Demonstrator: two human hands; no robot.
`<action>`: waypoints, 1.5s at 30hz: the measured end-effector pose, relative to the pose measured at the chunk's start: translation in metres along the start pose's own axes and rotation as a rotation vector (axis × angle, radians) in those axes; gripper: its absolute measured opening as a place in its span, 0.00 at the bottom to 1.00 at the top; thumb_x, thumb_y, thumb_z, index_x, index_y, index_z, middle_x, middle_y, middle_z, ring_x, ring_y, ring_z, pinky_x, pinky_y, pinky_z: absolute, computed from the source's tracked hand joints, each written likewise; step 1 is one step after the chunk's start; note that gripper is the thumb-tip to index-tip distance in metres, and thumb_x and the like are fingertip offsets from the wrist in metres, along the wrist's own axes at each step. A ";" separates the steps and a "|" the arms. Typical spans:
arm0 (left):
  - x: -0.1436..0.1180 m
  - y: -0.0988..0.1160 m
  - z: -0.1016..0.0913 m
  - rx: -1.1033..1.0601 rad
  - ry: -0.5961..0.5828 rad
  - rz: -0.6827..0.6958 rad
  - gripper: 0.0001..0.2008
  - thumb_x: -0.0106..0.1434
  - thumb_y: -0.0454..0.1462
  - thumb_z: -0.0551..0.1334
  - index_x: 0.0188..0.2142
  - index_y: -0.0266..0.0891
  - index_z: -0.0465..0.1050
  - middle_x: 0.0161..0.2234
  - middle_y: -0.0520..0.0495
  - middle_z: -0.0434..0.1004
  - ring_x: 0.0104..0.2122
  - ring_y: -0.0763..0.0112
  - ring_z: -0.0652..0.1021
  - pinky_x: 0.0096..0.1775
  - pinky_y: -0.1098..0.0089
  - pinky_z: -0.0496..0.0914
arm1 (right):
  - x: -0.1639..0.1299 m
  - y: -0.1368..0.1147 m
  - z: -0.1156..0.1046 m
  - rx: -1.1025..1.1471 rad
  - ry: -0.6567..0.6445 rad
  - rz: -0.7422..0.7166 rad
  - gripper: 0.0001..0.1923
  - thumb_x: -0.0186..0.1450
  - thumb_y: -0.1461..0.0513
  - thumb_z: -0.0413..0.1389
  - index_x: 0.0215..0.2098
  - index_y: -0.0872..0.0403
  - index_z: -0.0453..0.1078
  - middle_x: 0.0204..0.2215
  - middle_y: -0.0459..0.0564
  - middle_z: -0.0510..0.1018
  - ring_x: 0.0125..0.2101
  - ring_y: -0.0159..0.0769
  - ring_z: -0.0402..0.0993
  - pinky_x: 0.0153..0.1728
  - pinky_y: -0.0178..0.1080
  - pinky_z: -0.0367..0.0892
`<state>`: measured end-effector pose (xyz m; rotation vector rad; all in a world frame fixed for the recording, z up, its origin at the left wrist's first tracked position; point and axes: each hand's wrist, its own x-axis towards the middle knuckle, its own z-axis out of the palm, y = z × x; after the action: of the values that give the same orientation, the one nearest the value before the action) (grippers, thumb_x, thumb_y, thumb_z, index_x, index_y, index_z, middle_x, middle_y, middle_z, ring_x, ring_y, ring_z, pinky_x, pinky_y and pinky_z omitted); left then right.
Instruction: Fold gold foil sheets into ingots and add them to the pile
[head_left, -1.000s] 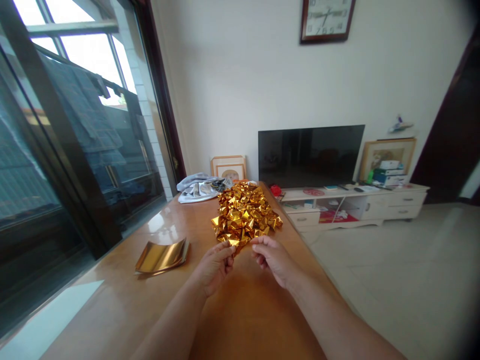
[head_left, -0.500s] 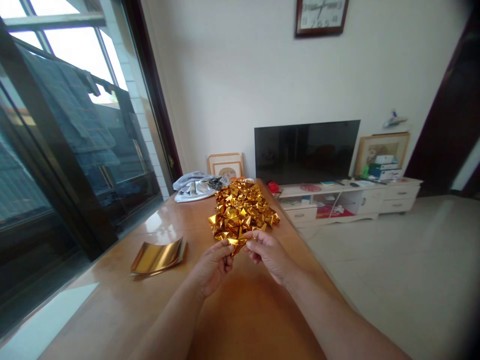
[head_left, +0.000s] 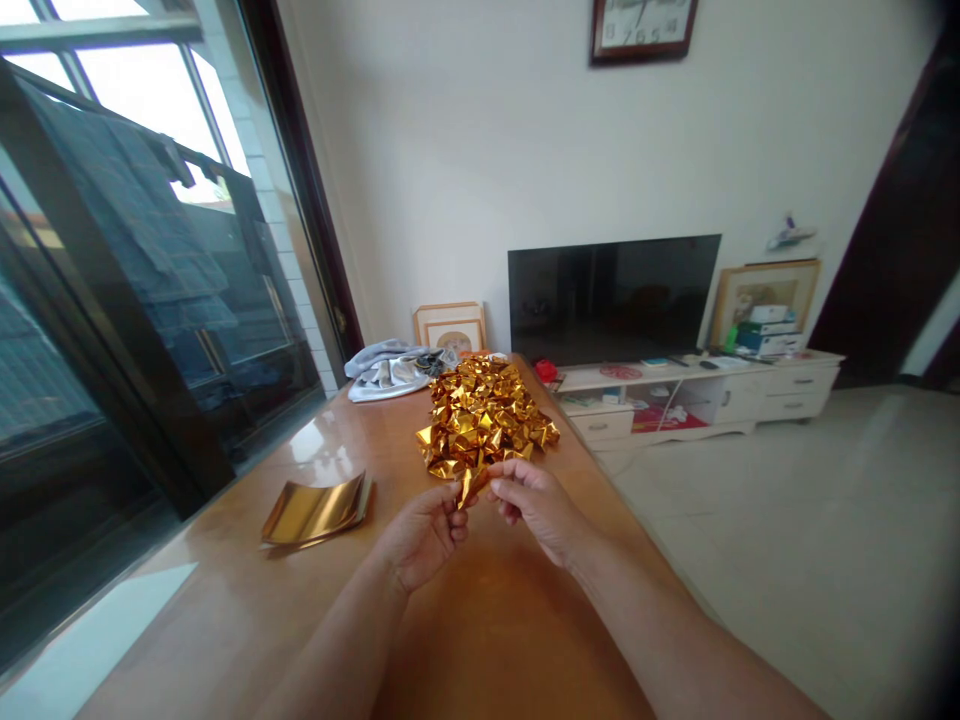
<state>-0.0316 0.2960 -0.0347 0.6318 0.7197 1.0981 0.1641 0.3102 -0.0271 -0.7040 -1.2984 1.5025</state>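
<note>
Between my two hands is a small folded piece of gold foil paper [head_left: 471,487], shiny and creased to a point at its lower end. My left hand [head_left: 429,532] pinches its left side between thumb and fingers. On the other side, my right hand [head_left: 538,508] grips it with thumb and forefinger. Just beyond lies a big heap of folded gold foil pieces [head_left: 487,410]. A stack of flat gold foil sheets [head_left: 316,512], slightly curled, rests to the left of my hands.
All this lies on a glossy wooden table [head_left: 495,640]. Crumpled grey cloth [head_left: 390,372] sits at its far left end, and a pale sheet [head_left: 105,640] at its near left edge. A low white TV cabinet [head_left: 739,395] stands beyond, to the right.
The held foil piece has turned and now shows a narrower, pointed shape. My hands stay almost in place; the heap and the flat sheets look the same.
</note>
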 end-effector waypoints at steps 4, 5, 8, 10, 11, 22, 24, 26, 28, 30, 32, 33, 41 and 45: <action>-0.001 0.000 0.003 -0.025 -0.008 -0.035 0.09 0.62 0.35 0.66 0.42 0.35 0.76 0.33 0.46 0.78 0.23 0.79 0.72 0.25 0.77 0.67 | -0.002 -0.005 0.003 -0.007 0.020 0.019 0.14 0.59 0.56 0.63 0.41 0.54 0.74 0.29 0.46 0.76 0.24 0.28 0.65 0.25 0.34 0.58; -0.001 0.000 0.003 -0.026 -0.008 -0.039 0.08 0.62 0.34 0.66 0.42 0.35 0.76 0.33 0.46 0.78 0.23 0.79 0.72 0.26 0.77 0.67 | -0.002 -0.006 0.003 -0.007 0.025 0.021 0.14 0.59 0.56 0.63 0.40 0.54 0.74 0.29 0.46 0.76 0.23 0.28 0.65 0.25 0.34 0.58; -0.002 -0.002 0.003 -0.011 0.003 -0.034 0.08 0.62 0.35 0.66 0.42 0.35 0.75 0.34 0.46 0.78 0.23 0.79 0.72 0.27 0.76 0.68 | -0.003 -0.006 0.004 -0.009 0.037 0.019 0.13 0.59 0.56 0.63 0.39 0.54 0.73 0.29 0.45 0.76 0.23 0.28 0.64 0.25 0.34 0.58; -0.001 -0.003 0.003 0.017 0.015 -0.013 0.09 0.62 0.35 0.67 0.42 0.35 0.75 0.35 0.46 0.78 0.24 0.79 0.72 0.27 0.76 0.69 | -0.002 -0.005 0.004 -0.007 0.044 0.020 0.13 0.59 0.56 0.63 0.40 0.54 0.73 0.29 0.45 0.76 0.23 0.28 0.64 0.25 0.34 0.58; -0.001 -0.004 0.003 0.035 0.017 0.005 0.09 0.62 0.35 0.67 0.42 0.35 0.75 0.35 0.47 0.78 0.24 0.79 0.73 0.27 0.76 0.68 | -0.002 -0.004 0.003 -0.006 0.046 0.022 0.13 0.59 0.56 0.63 0.40 0.54 0.73 0.29 0.45 0.76 0.23 0.28 0.64 0.25 0.34 0.58; -0.004 -0.007 0.013 0.218 0.048 0.223 0.15 0.58 0.36 0.71 0.43 0.39 0.72 0.33 0.54 0.74 0.25 0.82 0.72 0.30 0.78 0.64 | -0.001 -0.001 0.002 -0.019 0.148 0.026 0.10 0.57 0.59 0.61 0.34 0.52 0.67 0.24 0.42 0.74 0.21 0.28 0.64 0.23 0.33 0.57; -0.004 -0.007 0.016 0.256 0.059 0.272 0.17 0.58 0.36 0.71 0.45 0.39 0.72 0.32 0.54 0.73 0.25 0.82 0.70 0.29 0.78 0.63 | -0.001 -0.001 0.000 -0.030 0.146 0.040 0.08 0.57 0.59 0.60 0.31 0.52 0.66 0.23 0.43 0.74 0.21 0.28 0.64 0.23 0.33 0.57; -0.004 -0.007 0.018 0.283 0.071 0.310 0.19 0.58 0.37 0.71 0.48 0.39 0.71 0.32 0.54 0.73 0.25 0.81 0.70 0.29 0.77 0.62 | 0.000 0.001 -0.001 -0.038 0.136 0.062 0.08 0.58 0.58 0.59 0.29 0.53 0.66 0.24 0.44 0.75 0.22 0.29 0.65 0.23 0.33 0.57; -0.004 -0.008 0.019 0.305 0.088 0.339 0.22 0.57 0.38 0.71 0.50 0.40 0.71 0.32 0.54 0.73 0.25 0.80 0.70 0.29 0.76 0.61 | 0.000 0.002 -0.003 -0.040 0.130 0.083 0.09 0.58 0.57 0.59 0.29 0.53 0.67 0.25 0.46 0.76 0.22 0.29 0.66 0.23 0.33 0.58; -0.004 -0.008 0.020 0.334 0.098 0.357 0.24 0.56 0.38 0.72 0.52 0.41 0.70 0.32 0.54 0.73 0.25 0.80 0.69 0.29 0.75 0.60 | 0.000 0.003 -0.004 -0.030 0.122 0.095 0.09 0.59 0.56 0.60 0.29 0.54 0.67 0.25 0.46 0.76 0.22 0.29 0.66 0.23 0.33 0.57; -0.004 -0.009 0.020 0.365 0.094 0.370 0.25 0.56 0.39 0.72 0.53 0.41 0.70 0.32 0.54 0.74 0.25 0.79 0.69 0.29 0.75 0.60 | 0.000 0.003 -0.004 -0.014 0.109 0.098 0.11 0.59 0.55 0.60 0.29 0.54 0.67 0.24 0.46 0.76 0.22 0.28 0.65 0.23 0.33 0.57; -0.004 -0.009 0.020 0.377 0.090 0.375 0.26 0.56 0.39 0.72 0.53 0.41 0.69 0.33 0.53 0.74 0.25 0.79 0.69 0.29 0.74 0.59 | 0.000 0.003 -0.004 -0.007 0.103 0.098 0.11 0.59 0.55 0.61 0.29 0.54 0.67 0.24 0.46 0.76 0.22 0.28 0.65 0.23 0.33 0.57; -0.004 -0.010 0.021 0.399 0.074 0.379 0.24 0.57 0.40 0.71 0.51 0.40 0.71 0.36 0.51 0.75 0.26 0.79 0.69 0.29 0.74 0.60 | 0.001 0.000 -0.002 -0.036 0.113 0.093 0.14 0.57 0.53 0.62 0.26 0.53 0.66 0.20 0.44 0.72 0.21 0.28 0.62 0.23 0.33 0.55; -0.005 -0.009 0.021 0.368 0.054 0.359 0.20 0.57 0.39 0.71 0.48 0.40 0.72 0.35 0.52 0.74 0.25 0.80 0.68 0.29 0.75 0.60 | 0.000 0.001 -0.001 -0.093 0.118 0.035 0.11 0.57 0.55 0.61 0.28 0.53 0.66 0.20 0.41 0.70 0.21 0.29 0.61 0.23 0.34 0.55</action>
<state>-0.0114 0.2860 -0.0273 1.0787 0.8869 1.3267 0.1643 0.3106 -0.0281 -0.8664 -1.2785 1.4136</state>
